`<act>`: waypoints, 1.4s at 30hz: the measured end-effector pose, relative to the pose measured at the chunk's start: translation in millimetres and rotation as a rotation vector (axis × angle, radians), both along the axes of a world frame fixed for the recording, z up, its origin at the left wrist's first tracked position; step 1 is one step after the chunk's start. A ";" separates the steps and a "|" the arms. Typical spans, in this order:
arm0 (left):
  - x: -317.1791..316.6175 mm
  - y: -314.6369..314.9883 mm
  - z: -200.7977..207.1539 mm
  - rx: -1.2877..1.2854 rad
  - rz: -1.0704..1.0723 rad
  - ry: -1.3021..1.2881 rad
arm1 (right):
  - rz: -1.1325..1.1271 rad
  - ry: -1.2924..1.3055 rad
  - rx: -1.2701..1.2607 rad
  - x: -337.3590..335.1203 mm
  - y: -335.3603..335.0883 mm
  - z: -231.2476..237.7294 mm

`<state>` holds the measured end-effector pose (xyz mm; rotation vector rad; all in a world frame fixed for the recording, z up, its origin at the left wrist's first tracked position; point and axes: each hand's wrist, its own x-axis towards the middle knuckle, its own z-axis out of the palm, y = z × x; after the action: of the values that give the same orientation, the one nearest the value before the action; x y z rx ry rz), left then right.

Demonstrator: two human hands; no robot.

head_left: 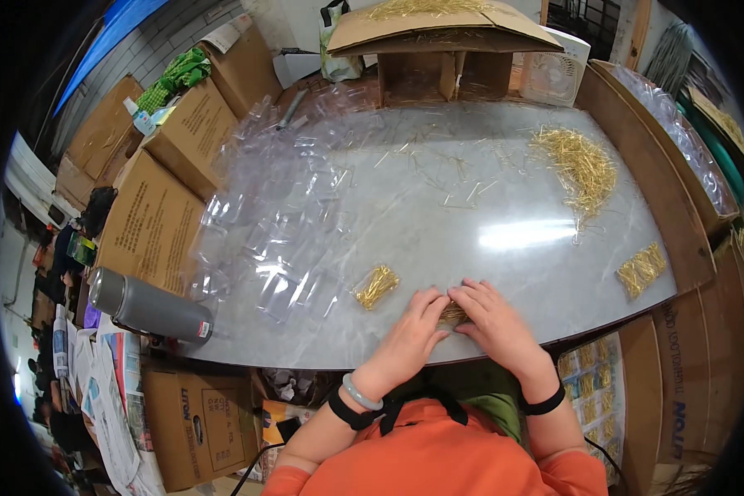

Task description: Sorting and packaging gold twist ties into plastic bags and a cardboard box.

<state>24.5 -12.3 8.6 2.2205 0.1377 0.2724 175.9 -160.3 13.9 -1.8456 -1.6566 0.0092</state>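
Note:
At the near edge of the grey table (422, 248), my left hand (407, 331) and my right hand (498, 324) close in from both sides on a small bundle of gold wire pins (452, 313). My fingers cover most of it, and the thumbs sit close together on the near side. Just left of my hands lies another gold bundle (377, 286), and a third bundle (641, 269) rests near the table's right corner. A loose heap of gold pins (583, 169) is at the far right. Scattered single pins (463, 194) lie across the far middle.
Clear plastic cases (293, 215) spread over the left of the table. A grey thermos (153, 306) lies at its left edge. Cardboard boxes (153, 215) line the left, and a cardboard shelf (446, 37) stands behind. Below right, a tray (595, 388) holds packed gold bundles.

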 end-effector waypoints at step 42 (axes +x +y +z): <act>-6.0 -55.3 -3.1 0.016 0.235 -0.077 | -0.053 0.074 -0.013 -32.0 -2.1 -12.6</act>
<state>18.5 -67.6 5.5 2.2071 0.3561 0.4884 143.9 -162.4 1.4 -1.8761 -1.5602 0.0646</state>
